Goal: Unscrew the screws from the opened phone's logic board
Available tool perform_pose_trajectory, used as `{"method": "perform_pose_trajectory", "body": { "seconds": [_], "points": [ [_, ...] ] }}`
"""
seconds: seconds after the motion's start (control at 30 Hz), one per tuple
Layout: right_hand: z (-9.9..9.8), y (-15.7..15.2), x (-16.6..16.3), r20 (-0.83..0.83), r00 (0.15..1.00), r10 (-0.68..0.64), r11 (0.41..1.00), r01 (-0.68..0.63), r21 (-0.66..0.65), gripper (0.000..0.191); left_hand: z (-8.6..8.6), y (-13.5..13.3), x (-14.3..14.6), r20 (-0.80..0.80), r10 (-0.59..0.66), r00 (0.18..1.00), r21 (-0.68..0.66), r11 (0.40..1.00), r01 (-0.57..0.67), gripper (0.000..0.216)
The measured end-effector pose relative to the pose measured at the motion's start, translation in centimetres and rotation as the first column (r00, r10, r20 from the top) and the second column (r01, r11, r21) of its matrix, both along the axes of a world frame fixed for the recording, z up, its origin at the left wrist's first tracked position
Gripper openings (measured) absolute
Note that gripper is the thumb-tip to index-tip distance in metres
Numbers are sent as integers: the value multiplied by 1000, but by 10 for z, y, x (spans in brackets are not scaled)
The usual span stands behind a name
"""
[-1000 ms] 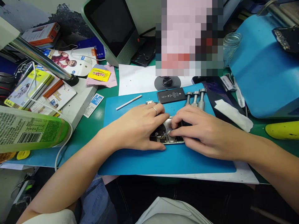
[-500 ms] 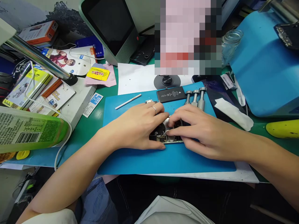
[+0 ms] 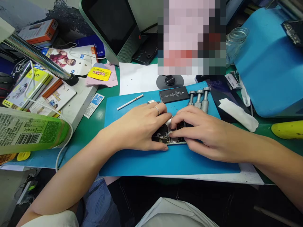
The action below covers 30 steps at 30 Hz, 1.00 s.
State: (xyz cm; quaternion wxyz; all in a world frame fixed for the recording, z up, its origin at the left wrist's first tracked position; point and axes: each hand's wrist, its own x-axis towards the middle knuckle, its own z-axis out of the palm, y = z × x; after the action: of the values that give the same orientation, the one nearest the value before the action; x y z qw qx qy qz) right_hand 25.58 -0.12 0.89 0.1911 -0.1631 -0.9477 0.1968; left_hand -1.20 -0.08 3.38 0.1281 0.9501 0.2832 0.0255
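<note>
An opened phone body [image 3: 165, 136] with bare circuit parts lies on the blue work mat [image 3: 142, 160]. My left hand [image 3: 139, 127], a ring on one finger, curls round the phone's left end and holds it down. My right hand [image 3: 203, 132] covers the phone's right half, its fingertips pinched together on something small inside the phone that I cannot make out. Most of the phone is hidden under both hands.
On the mat behind the hands lie a black battery [image 3: 174, 95], three metal screwdrivers [image 3: 199, 99] and a white stick [image 3: 130, 102]. A green bottle [image 3: 30, 130] lies at left, boxes and a lamp arm behind it. A blue machine [image 3: 267, 63] stands right, a jar [image 3: 235, 44] beside it.
Both hands stay on the phone; only the right fingertips shift slightly. The view has drifted a little.
</note>
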Motion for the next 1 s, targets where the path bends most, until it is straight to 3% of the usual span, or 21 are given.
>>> {"method": "perform_pose_trajectory", "body": {
  "seconds": [0.87, 1.0],
  "points": [
    [3, -1, -4, -6, 1000, 8, 1000, -8, 22, 33, 2, -1, 0, -23, -2, 1000, 1, 1000, 2, 57],
    [5, 0, -4, -47, 998, -38, 999, 40, 34, 29, 2, 0, 0, -21, -11, 1000, 12, 1000, 11, 58]
  ]
}}
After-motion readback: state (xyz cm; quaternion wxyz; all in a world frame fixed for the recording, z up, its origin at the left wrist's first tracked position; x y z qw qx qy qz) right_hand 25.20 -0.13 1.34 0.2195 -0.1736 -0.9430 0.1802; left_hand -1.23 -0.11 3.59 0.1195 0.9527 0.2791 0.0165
